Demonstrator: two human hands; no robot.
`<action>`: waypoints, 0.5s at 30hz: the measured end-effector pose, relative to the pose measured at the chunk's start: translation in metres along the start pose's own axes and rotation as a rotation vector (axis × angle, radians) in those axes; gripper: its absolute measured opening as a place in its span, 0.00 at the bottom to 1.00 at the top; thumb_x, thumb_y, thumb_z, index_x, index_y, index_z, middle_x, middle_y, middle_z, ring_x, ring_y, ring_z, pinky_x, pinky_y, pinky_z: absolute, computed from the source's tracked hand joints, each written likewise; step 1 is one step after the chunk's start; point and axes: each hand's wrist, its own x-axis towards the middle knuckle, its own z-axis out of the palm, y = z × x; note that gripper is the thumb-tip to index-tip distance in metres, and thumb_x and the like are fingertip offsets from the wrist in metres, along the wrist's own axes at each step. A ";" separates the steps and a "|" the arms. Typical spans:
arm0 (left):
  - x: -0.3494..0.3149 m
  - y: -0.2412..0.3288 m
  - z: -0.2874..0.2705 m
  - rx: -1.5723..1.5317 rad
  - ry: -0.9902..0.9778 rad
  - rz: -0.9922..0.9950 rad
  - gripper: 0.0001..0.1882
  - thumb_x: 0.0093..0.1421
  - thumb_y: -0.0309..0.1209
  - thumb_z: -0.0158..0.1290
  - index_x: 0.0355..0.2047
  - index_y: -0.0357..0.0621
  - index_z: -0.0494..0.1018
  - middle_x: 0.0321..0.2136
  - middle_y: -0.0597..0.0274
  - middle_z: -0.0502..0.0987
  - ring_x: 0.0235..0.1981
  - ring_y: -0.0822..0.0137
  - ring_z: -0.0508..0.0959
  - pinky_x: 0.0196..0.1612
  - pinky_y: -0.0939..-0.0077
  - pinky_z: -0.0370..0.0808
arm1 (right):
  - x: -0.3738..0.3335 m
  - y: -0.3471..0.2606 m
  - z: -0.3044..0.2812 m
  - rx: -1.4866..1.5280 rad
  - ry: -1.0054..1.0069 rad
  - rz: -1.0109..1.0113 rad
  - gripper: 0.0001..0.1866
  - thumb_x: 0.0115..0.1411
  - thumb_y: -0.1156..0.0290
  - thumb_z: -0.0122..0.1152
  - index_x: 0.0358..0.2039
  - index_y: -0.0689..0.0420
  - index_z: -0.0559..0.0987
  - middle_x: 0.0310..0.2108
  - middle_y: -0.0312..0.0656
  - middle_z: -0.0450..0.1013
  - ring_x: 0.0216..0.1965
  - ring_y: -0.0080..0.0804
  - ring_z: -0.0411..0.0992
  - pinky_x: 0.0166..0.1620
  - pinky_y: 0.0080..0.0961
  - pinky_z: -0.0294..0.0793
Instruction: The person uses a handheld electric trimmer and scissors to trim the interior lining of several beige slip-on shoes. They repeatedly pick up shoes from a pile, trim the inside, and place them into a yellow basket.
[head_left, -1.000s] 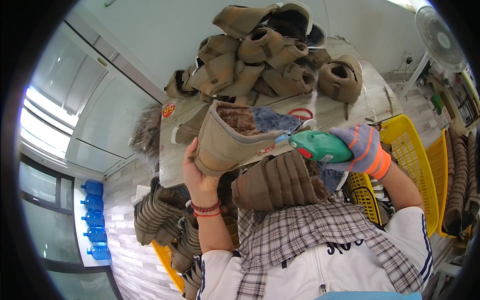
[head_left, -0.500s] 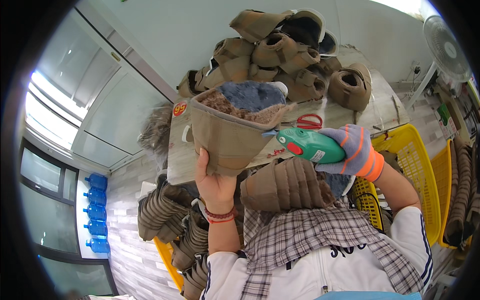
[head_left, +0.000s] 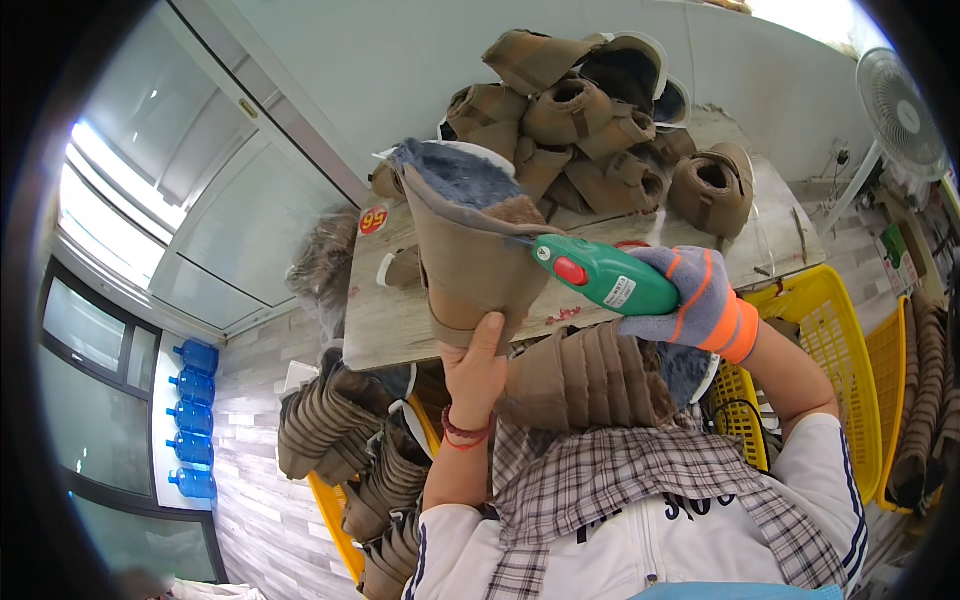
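My bare left hand (head_left: 473,375) grips a brown boot upper (head_left: 475,265) from below, holding it up before the table. Blue-grey and brown fleece lines its wide opening, which faces up. In my gloved right hand (head_left: 700,300) is a green handheld electric cutter (head_left: 615,282) with a red button. Its tip meets the right side of the upper's rim; the blade itself is hard to make out. Below both hands, a nested stack of brown uppers (head_left: 580,380) lies across my lap on a checked apron (head_left: 640,470).
Finished-looking brown uppers (head_left: 570,110) are heaped at the back of the table (head_left: 390,330). Red-handled scissors (head_left: 632,244) lie mostly hidden behind the cutter. Yellow baskets (head_left: 835,340) stand at right; more stacked uppers (head_left: 335,415) sit at left. A fan (head_left: 900,110) stands far right.
My left hand has turned the upper and shifted right, its thumb now across the lower front. The cutter's tip has come against the rim, and the cutter now covers most of the scissors.
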 end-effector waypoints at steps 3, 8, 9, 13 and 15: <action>0.004 -0.009 0.005 0.321 -0.011 0.090 0.14 0.60 0.21 0.48 0.48 0.39 0.68 0.42 0.61 0.74 0.40 0.70 0.74 0.43 0.73 0.74 | 0.004 -0.002 0.001 -0.014 0.013 0.069 0.29 0.40 0.55 0.73 0.39 0.60 0.76 0.24 0.46 0.75 0.25 0.38 0.75 0.30 0.25 0.73; 0.014 -0.021 -0.006 0.892 -0.072 0.207 0.07 0.60 0.23 0.48 0.38 0.37 0.73 0.34 0.60 0.76 0.30 0.72 0.74 0.34 0.75 0.74 | 0.009 0.002 0.006 0.052 0.008 0.200 0.30 0.41 0.53 0.72 0.40 0.61 0.76 0.24 0.46 0.75 0.24 0.36 0.76 0.29 0.23 0.74; 0.016 -0.020 -0.006 0.948 -0.086 0.214 0.07 0.60 0.22 0.48 0.38 0.37 0.74 0.34 0.58 0.76 0.29 0.70 0.75 0.33 0.74 0.73 | 0.011 0.003 0.007 0.081 0.008 0.239 0.31 0.41 0.52 0.72 0.41 0.60 0.76 0.24 0.45 0.75 0.24 0.35 0.76 0.29 0.23 0.74; 0.024 -0.026 -0.018 1.210 -0.171 0.291 0.08 0.59 0.23 0.49 0.38 0.36 0.73 0.34 0.51 0.76 0.32 0.56 0.75 0.37 0.68 0.71 | 0.023 0.007 0.013 0.048 0.048 0.248 0.31 0.42 0.50 0.71 0.41 0.59 0.76 0.23 0.44 0.75 0.23 0.33 0.76 0.29 0.23 0.74; 0.027 -0.032 -0.029 1.349 -0.219 0.387 0.09 0.59 0.24 0.49 0.39 0.35 0.73 0.35 0.48 0.75 0.35 0.50 0.74 0.40 0.64 0.69 | 0.029 0.007 0.015 0.028 0.051 0.252 0.31 0.42 0.49 0.70 0.40 0.58 0.76 0.22 0.44 0.75 0.23 0.32 0.76 0.29 0.23 0.74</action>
